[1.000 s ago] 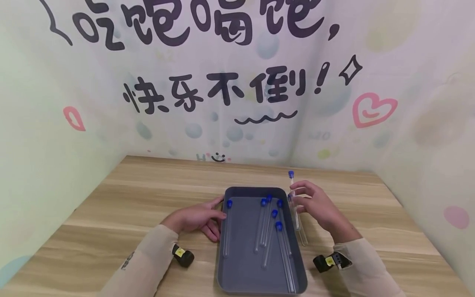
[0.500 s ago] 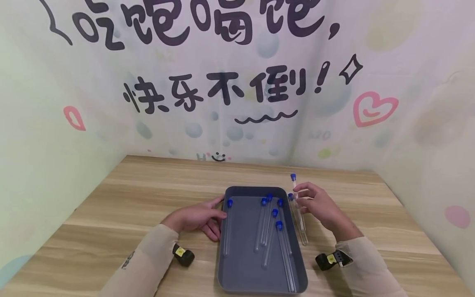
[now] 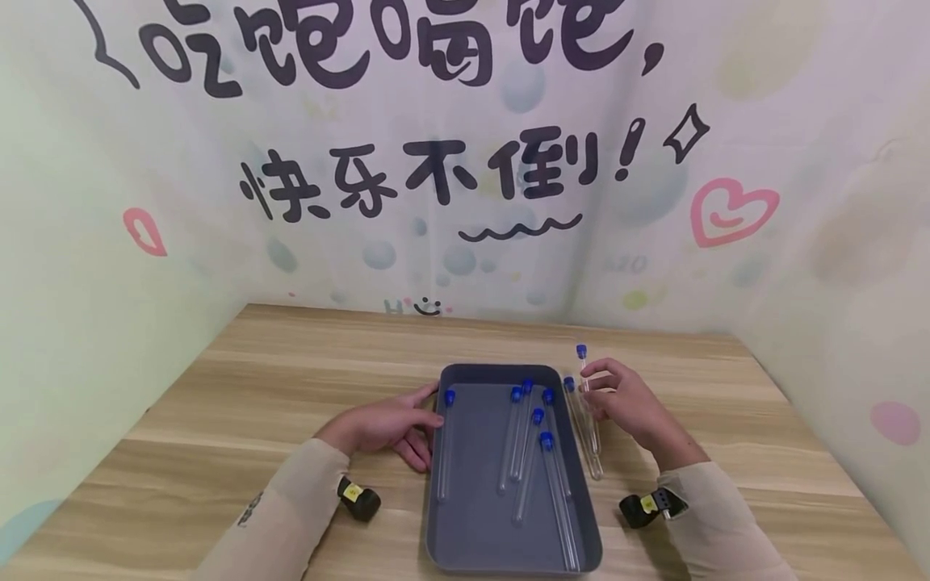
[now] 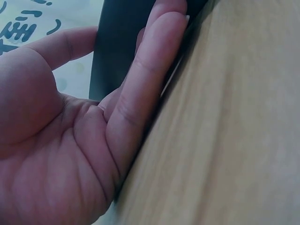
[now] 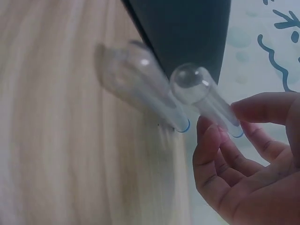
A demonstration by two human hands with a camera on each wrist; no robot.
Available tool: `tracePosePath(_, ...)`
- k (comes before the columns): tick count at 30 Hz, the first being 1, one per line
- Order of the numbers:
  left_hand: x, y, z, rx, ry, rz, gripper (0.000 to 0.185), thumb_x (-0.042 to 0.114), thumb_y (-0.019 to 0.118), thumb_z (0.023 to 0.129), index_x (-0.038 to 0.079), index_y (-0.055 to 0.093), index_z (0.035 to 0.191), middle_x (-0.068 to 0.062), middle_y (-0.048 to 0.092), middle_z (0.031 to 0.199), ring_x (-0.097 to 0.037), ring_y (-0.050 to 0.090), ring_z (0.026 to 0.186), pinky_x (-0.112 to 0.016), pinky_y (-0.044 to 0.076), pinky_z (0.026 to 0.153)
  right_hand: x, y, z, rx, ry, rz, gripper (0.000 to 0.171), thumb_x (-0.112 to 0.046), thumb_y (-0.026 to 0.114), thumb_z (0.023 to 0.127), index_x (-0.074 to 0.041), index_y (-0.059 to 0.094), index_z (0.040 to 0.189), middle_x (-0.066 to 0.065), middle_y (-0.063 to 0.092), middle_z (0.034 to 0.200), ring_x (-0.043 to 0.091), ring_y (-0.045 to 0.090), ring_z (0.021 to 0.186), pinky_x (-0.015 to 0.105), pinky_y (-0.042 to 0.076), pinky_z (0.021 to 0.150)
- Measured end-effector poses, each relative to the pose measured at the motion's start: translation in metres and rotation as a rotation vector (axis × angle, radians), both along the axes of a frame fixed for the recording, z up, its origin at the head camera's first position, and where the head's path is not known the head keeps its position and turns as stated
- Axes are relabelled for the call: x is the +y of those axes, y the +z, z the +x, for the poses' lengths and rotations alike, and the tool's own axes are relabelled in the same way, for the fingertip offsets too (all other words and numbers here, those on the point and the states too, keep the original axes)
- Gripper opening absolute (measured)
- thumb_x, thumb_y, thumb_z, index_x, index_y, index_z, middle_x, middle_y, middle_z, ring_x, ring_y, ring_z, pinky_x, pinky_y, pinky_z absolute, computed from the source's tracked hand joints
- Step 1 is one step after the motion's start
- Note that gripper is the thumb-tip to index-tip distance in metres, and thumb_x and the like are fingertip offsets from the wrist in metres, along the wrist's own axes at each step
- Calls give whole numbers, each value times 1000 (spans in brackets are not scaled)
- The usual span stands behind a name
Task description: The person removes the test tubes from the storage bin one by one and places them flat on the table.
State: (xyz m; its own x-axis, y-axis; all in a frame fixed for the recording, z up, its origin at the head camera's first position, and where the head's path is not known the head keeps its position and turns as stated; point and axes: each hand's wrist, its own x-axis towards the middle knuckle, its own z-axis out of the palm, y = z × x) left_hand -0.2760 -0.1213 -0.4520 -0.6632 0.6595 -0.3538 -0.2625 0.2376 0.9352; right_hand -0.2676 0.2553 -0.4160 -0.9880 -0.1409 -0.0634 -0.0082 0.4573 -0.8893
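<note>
Blue-capped tube (image 5: 206,99), probably light, slippery and fragile, is hovering over the worktop (image 3: 291,363) beside the tray (image 3: 472,532) while your right hand (image 3: 630,405) is pinching its upper half, seemingly a good hold, and your left hand (image 3: 388,428), fingers fairly straight, is touching the tray.

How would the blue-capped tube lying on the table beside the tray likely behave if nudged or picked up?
The tube would probably roll if pushed, since its body is round, though the tray could stop it on one side. It looks stiff, being straight and unbent. Its smooth, shiny wall suggests it may be slippery.
</note>
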Motion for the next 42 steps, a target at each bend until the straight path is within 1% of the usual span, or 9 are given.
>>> tracePosePath(8,0,-1,-1,-2,4,-2,85,23,55,101,29,-4,162,-18,65,98,-20,71,71,-40,65,69,4,-7,-3,-15,1,44,32,-4,60,95,2,51,125,29,63,119,22,63,84,34,57,68)
tracePosePath(13,0,-1,-1,-4,5,-3,86,24,55,101,29,-5,162,-18,65,99,-20,71,71,-40,65,69,4,-9,-1,-49,29,61,32,-3,59,95,2,50,125,29,62,118,21,64,79,34,58,66)
tracePosePath(20,0,0,-2,0,6,-7,85,24,55,101,29,-5,162,-18,65,99,-20,71,71,-40,65,69,4,-10,-1,-97,46,65,30,-1,59,95,1,50,124,27,60,118,21,66,82,36,61,68)
tracePosePath(23,0,-1,-2,-4,5,-4,86,24,55,101,29,-6,161,-18,66,98,-20,71,71,-40,65,69,3,-10,0,-104,43,79,30,0,60,94,1,49,122,26,60,115,22,66,83,36,62,69)
tracePosePath(31,1,-1,-2,-5,6,-5,86,23,54,101,28,-6,161,-18,65,99,-20,71,71,-40,65,69,4,-10,2,-92,47,146,35,-2,69,90,2,45,116,20,60,102,21,63,72,35,61,63)
tracePosePath(34,1,-1,-1,-6,6,-7,85,23,54,101,28,-6,161,-18,64,100,-21,71,71,-40,65,69,5,-10,2,-87,53,180,37,-3,71,89,2,46,116,20,62,100,21,64,71,35,60,62)
tracePosePath(39,2,0,-2,-7,7,-2,85,23,54,101,29,-6,161,-19,64,101,-21,72,72,-41,65,70,7,-9,1,-85,43,255,36,-7,73,89,-1,48,114,19,65,98,21,64,69,33,59,61)
tracePosePath(42,3,1,-2,-15,8,-1,85,23,54,101,29,-7,161,-19,64,101,-21,72,72,-40,65,70,8,-8,2,-87,52,269,35,-8,73,89,-2,48,113,16,67,94,20,63,67,32,58,60)
